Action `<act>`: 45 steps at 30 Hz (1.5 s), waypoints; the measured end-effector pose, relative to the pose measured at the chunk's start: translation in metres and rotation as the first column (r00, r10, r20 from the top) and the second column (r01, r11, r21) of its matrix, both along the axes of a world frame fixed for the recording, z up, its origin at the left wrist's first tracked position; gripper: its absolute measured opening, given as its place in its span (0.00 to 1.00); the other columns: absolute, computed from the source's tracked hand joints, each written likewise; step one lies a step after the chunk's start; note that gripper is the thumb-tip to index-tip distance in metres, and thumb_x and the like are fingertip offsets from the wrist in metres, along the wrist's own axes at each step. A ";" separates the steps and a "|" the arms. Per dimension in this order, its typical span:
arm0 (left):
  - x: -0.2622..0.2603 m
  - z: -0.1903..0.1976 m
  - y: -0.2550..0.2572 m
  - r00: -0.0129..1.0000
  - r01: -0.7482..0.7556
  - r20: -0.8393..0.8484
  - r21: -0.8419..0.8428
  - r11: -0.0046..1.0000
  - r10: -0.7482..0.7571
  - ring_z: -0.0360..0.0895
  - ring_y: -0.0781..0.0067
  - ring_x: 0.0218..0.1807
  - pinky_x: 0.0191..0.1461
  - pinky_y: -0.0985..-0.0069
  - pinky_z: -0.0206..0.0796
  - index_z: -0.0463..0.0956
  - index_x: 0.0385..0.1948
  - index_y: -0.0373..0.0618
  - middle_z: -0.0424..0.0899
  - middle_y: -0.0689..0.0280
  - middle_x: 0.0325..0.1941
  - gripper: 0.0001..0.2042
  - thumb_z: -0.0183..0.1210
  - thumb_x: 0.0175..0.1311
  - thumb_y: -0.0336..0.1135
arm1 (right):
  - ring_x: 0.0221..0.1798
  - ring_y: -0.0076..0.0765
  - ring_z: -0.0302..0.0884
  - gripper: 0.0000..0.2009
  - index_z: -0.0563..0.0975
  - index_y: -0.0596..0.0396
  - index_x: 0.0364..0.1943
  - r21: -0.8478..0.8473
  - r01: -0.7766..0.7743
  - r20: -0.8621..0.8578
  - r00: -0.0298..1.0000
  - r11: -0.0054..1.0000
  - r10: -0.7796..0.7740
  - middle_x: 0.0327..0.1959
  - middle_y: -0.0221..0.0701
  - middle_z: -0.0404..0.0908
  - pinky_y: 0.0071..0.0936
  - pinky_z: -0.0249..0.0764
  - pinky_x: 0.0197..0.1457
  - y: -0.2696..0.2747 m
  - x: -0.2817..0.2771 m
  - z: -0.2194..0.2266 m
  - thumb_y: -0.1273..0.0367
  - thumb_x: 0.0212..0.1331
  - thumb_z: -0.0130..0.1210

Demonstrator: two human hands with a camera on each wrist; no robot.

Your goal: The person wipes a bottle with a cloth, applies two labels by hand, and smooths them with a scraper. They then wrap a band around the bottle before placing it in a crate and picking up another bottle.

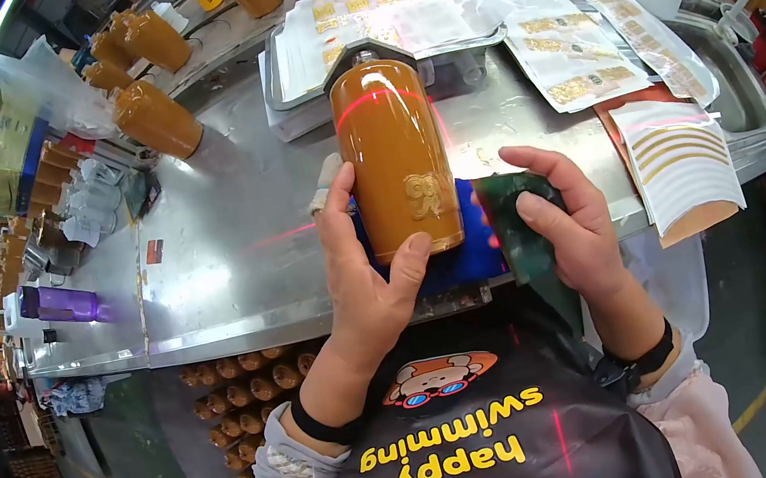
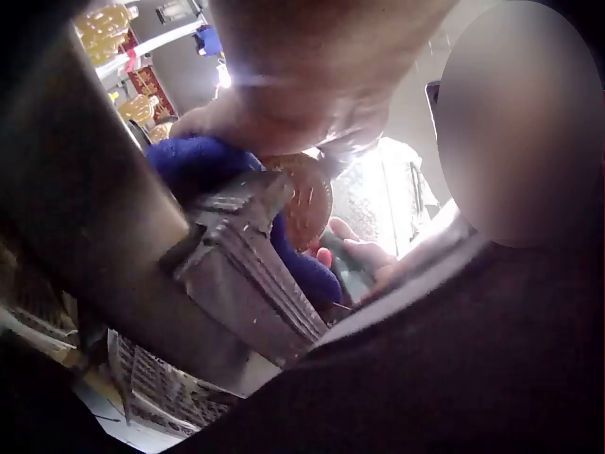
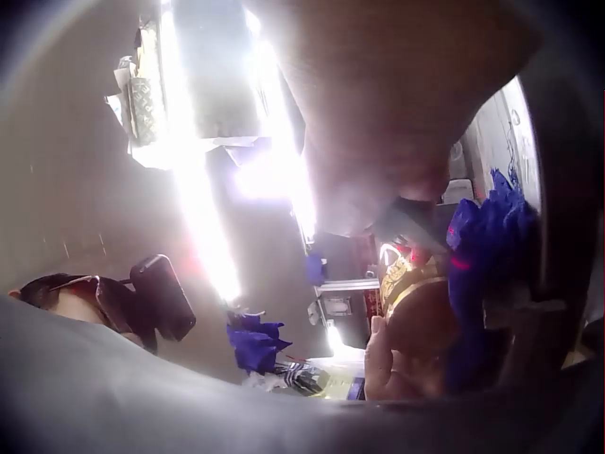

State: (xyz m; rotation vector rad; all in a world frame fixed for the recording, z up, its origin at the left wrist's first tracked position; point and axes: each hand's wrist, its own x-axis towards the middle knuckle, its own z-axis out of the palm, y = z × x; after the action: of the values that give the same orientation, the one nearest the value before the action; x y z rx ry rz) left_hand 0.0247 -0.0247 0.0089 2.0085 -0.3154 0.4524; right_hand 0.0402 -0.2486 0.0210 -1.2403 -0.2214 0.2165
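Note:
A glossy brown bottle [image 1: 394, 151] with a raised gold emblem lies over a blue cloth [image 1: 455, 273], its dark octagonal end pointing away from me. My left hand [image 1: 363, 273] holds it at the near end, thumb by the bottom edge and fingers along the left side. To the right of the bottle, my right hand [image 1: 579, 231] pinches a dark green flexible sheet [image 1: 526, 235] between thumb and fingers. The bottle's round bottom [image 2: 307, 203] shows beneath the left hand in the left wrist view. In the right wrist view, left fingers [image 3: 378, 364] lie against the bottle.
A tray [image 1: 278, 94] behind the bottle carries sheets of gold decals [image 1: 364, 4]. More decal sheets [image 1: 564, 47] lie at the right, near a sink [image 1: 740, 103]. Another brown bottle [image 1: 155, 120] stands at the left, and a purple bottle [image 1: 59, 303] lies at the far left.

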 end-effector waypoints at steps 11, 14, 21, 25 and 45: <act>0.001 -0.003 -0.001 1.000 -0.031 0.001 0.034 0.999 0.031 0.60 0.53 0.69 0.73 0.62 0.50 0.51 0.68 0.30 0.61 0.47 0.67 0.39 0.62 0.63 0.46 | 0.48 0.18 0.74 0.15 0.72 0.61 0.57 -0.096 -0.060 0.063 0.996 0.994 0.066 0.46 0.28 0.80 0.20 0.72 0.54 0.001 0.001 -0.007 0.74 0.67 0.50; 0.001 -0.003 -0.001 1.000 -0.030 -0.004 0.031 0.999 0.030 0.60 0.53 0.69 0.73 0.62 0.50 0.51 0.68 0.30 0.61 0.47 0.67 0.40 0.62 0.63 0.47 | 0.47 0.17 0.73 0.15 0.72 0.61 0.57 -0.096 -0.062 0.073 0.995 0.993 0.069 0.46 0.28 0.79 0.19 0.71 0.54 0.002 0.001 -0.007 0.74 0.67 0.50; 0.000 -0.003 -0.002 1.000 -0.021 0.005 0.030 0.999 0.021 0.60 0.52 0.69 0.73 0.62 0.50 0.51 0.68 0.29 0.61 0.47 0.66 0.41 0.62 0.63 0.48 | 0.47 0.15 0.73 0.15 0.72 0.61 0.57 -0.095 -0.075 0.055 0.995 0.993 0.080 0.44 0.26 0.79 0.18 0.71 0.53 0.002 0.000 -0.007 0.74 0.68 0.50; 0.000 -0.002 -0.002 1.000 -0.027 0.006 0.051 0.998 0.027 0.60 0.52 0.69 0.72 0.62 0.51 0.51 0.68 0.29 0.61 0.46 0.66 0.41 0.62 0.63 0.47 | 0.46 0.15 0.73 0.15 0.72 0.61 0.56 -0.100 -0.082 0.077 0.993 0.992 0.090 0.44 0.26 0.79 0.18 0.71 0.52 0.002 0.000 -0.006 0.74 0.67 0.50; -0.031 -0.021 0.012 0.792 -0.258 0.584 0.581 0.772 -0.175 0.63 0.53 0.68 0.75 0.36 0.34 0.76 0.48 0.55 0.77 0.59 0.59 0.12 0.61 0.63 0.36 | 0.45 0.18 0.74 0.15 0.73 0.62 0.55 -0.155 -0.051 0.053 0.997 0.987 0.060 0.43 0.28 0.80 0.20 0.72 0.51 0.000 0.001 -0.007 0.73 0.66 0.51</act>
State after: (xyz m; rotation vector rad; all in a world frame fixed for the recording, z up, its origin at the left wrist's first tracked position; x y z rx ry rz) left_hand -0.0059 -0.0127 -0.0122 2.4820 -0.9400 1.1722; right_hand 0.0414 -0.2484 0.0142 -1.3959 -0.2938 0.2498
